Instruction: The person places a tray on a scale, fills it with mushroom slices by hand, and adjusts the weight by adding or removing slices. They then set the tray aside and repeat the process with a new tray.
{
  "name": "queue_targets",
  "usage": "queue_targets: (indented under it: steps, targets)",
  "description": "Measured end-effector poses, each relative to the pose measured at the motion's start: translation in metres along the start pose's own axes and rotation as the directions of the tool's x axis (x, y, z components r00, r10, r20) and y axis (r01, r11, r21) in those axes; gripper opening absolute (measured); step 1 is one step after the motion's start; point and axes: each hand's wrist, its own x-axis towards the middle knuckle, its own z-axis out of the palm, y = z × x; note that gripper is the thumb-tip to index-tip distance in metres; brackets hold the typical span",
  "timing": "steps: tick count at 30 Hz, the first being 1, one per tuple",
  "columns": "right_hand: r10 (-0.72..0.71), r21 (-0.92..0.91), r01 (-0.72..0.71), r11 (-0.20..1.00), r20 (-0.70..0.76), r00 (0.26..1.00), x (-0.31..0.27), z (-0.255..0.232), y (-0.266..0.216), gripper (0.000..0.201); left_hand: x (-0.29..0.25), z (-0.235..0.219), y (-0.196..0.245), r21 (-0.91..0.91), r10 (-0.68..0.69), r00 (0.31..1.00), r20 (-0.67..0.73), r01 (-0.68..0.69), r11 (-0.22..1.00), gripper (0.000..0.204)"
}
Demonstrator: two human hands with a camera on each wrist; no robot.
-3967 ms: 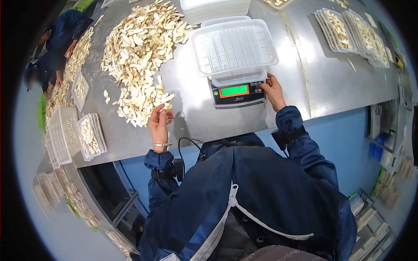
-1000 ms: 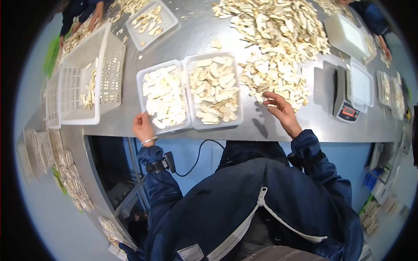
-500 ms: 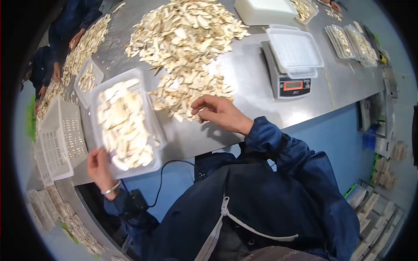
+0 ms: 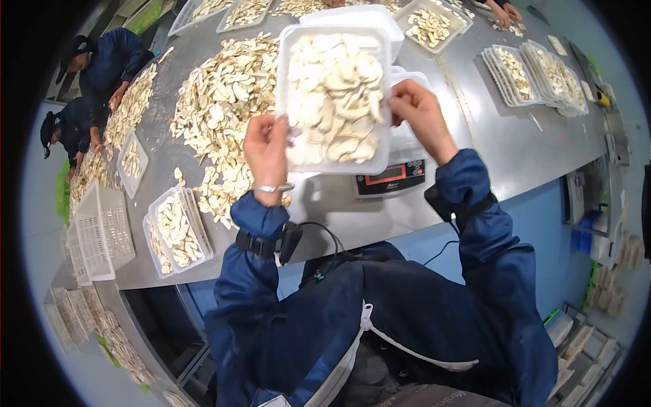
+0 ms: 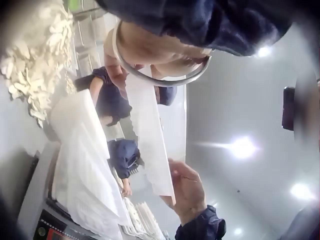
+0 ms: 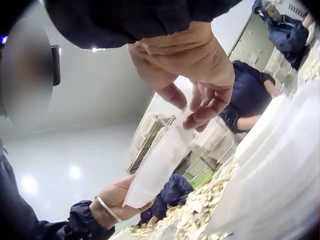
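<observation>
While the left hand [image 4: 266,150] grips a plastic tray [image 4: 339,167] of mushroom slices [image 4: 337,95], top middle, the right hand [image 4: 422,117] pinches its other edge, digital scale [image 4: 394,184] peeking out below.

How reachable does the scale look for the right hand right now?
Probably not freely: the scale's front shows nearby, but the right hand is holding the edge of the filled tray.
</observation>
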Motion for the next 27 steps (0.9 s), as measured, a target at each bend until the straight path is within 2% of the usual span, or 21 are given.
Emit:
queue_targets:
  steps: [2,4,6,7,10,11,14,20,23,27]
  targets:
    - [-0.028,-0.003,0.028,1.000,-0.023,0.999,0.016,-0.030,-0.008,0.008,0.018,0.029,-0.005,0.001,0.026,0.995,0.097,-0.026,1.000,0.013]
    - [-0.097,-0.159,0.086,0.983,-0.063,0.993,0.033,-0.059,-0.004,0.009,0.031,0.054,-0.015,-0.048,0.049,0.986,0.158,-0.042,0.998,0.016]
    - [-0.159,-0.147,0.145,0.979,-0.090,0.983,0.043,-0.078,-0.003,0.010,0.038,0.075,-0.019,-0.129,0.025,0.977,0.212,0.003,0.992,0.020]
    - [-0.189,-0.157,0.177,0.972,-0.066,0.980,0.047,-0.087,-0.002,0.010,0.039,0.081,-0.021,-0.047,-0.052,0.963,0.266,0.067,0.997,0.034]
    - [-0.242,-0.195,0.222,0.955,-0.086,0.966,0.057,-0.102,0.011,0.010,0.036,0.097,-0.026,0.029,-0.161,0.965,0.207,0.159,0.987,0.048]
    - [-0.264,-0.229,0.238,0.944,-0.092,0.960,0.061,-0.109,0.022,0.010,0.036,0.100,-0.033,0.027,-0.216,0.944,0.248,0.216,0.976,0.061]
    - [-0.315,-0.316,0.274,0.908,-0.087,0.945,0.063,-0.118,0.037,0.010,0.035,0.106,-0.054,-0.085,-0.280,0.942,0.187,0.299,0.951,0.064]
    - [-0.502,-0.490,0.417,0.766,-0.051,0.863,0.056,-0.110,0.029,0.010,0.028,0.106,-0.063,-0.123,-0.303,0.944,0.128,0.318,0.940,0.074]
    - [-0.597,-0.578,0.508,0.639,0.044,0.801,0.053,-0.106,0.016,0.011,0.026,0.105,-0.066,-0.140,-0.331,0.938,0.106,0.343,0.929,0.072]
    - [-0.691,-0.643,0.552,0.531,0.049,0.721,0.054,-0.105,-0.003,0.011,0.020,0.097,-0.065,0.006,-0.236,0.968,0.082,0.236,0.972,0.065]
